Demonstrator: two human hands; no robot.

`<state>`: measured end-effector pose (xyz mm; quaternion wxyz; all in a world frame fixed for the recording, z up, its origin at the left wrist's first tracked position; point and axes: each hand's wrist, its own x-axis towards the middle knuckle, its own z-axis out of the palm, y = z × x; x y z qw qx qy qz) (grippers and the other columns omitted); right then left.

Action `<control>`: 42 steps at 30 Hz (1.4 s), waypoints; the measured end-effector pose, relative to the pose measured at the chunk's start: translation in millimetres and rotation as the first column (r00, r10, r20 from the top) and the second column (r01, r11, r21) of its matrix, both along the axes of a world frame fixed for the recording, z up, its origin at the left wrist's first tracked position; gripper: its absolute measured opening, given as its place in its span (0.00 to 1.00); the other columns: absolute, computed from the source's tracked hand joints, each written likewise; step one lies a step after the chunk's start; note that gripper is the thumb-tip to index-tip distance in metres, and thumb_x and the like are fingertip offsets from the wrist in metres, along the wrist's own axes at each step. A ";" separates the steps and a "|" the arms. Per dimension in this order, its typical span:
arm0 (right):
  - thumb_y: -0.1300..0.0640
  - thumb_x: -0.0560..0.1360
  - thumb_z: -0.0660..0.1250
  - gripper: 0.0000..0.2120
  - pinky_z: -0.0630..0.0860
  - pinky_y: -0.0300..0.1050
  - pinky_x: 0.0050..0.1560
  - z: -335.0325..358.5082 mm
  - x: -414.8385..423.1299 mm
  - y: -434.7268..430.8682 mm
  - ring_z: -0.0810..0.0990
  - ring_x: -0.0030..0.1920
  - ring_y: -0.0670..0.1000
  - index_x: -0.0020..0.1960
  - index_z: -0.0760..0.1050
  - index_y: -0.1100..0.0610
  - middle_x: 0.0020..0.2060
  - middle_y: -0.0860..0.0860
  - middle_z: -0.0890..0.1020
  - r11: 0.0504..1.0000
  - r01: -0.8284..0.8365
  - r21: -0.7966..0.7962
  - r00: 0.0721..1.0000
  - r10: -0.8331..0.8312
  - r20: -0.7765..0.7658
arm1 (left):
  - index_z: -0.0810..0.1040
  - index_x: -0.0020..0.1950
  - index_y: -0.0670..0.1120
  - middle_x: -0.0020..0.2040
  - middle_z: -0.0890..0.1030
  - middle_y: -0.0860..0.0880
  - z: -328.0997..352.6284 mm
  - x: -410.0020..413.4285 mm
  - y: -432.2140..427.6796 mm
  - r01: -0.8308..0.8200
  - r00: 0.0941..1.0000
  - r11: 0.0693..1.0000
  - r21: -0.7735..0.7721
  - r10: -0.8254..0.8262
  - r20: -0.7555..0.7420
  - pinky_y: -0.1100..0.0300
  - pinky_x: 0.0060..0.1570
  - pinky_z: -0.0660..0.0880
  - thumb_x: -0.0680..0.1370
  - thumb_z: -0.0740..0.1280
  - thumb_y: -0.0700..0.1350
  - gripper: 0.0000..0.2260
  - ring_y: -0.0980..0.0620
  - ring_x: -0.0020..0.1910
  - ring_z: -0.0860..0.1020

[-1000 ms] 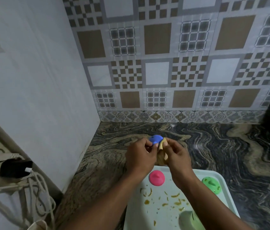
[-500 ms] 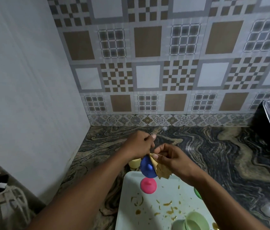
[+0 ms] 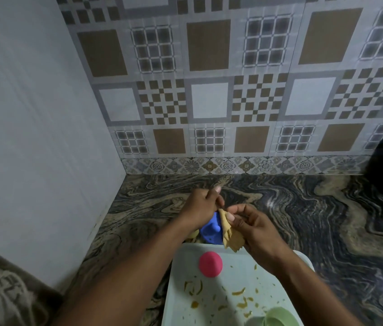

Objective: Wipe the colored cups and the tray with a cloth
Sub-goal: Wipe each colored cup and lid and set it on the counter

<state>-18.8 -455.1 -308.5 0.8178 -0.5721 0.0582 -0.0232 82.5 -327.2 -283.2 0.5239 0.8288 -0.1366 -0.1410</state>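
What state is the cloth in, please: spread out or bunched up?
Bunched up: the cloth hangs in folds, pinched by the right hand against the blue cup.

Open table (image 3: 315, 220) runs wide beyond the right hand (image 3: 251, 227), passable up to the dark object (image 3: 381, 180) at the far right edge. Left, the plain wall (image 3: 32, 137) crowds close. On the tray (image 3: 178, 302), a pink cup (image 3: 210, 264) and a green cup (image 3: 277, 317) block its far end and near edge.

No text, label, brand or number can be read anywhere. The wall tiles (image 3: 209, 100) carry only squares, grids and checks, and the border strip (image 3: 233, 165) only floral motifs. The blue cup (image 3: 210, 229), pink cup (image 3: 210, 264) and tray (image 3: 244, 262) show plain colour without lettering.
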 end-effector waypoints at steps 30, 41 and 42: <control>0.63 0.80 0.65 0.04 0.78 0.49 0.33 10.8 16.7 0.2 0.79 0.32 0.57 0.50 0.77 0.64 0.36 0.61 0.81 0.989 0.150 0.001 0.972 -0.148 -0.184 | 0.77 0.36 0.45 0.29 0.74 0.49 9.5 6.9 -3.5 -0.150 0.983 0.989 0.005 0.150 -0.105 0.59 0.34 0.67 0.83 0.57 0.61 0.26 0.51 0.28 0.71; 0.60 0.79 0.67 0.08 0.79 0.66 0.46 8.3 19.1 4.0 0.81 0.41 0.62 0.51 0.77 0.66 0.43 0.68 0.83 0.968 0.239 -0.078 0.955 -0.249 -0.161 | 0.78 0.34 0.46 0.35 0.80 0.46 0.6 11.9 -6.7 -0.176 0.933 0.982 -0.071 0.143 -0.331 0.55 0.41 0.72 0.81 0.55 0.66 0.29 0.45 0.37 0.77; 0.61 0.79 0.67 0.07 0.79 0.69 0.48 12.1 19.3 -1.7 0.81 0.40 0.63 0.50 0.77 0.66 0.41 0.66 0.83 0.973 0.197 -0.118 0.967 -0.212 -0.141 | 0.78 0.34 0.46 0.35 0.80 0.45 4.8 14.4 -6.2 -0.148 0.952 0.987 -0.068 0.124 -0.282 0.54 0.42 0.73 0.81 0.55 0.66 0.29 0.46 0.37 0.77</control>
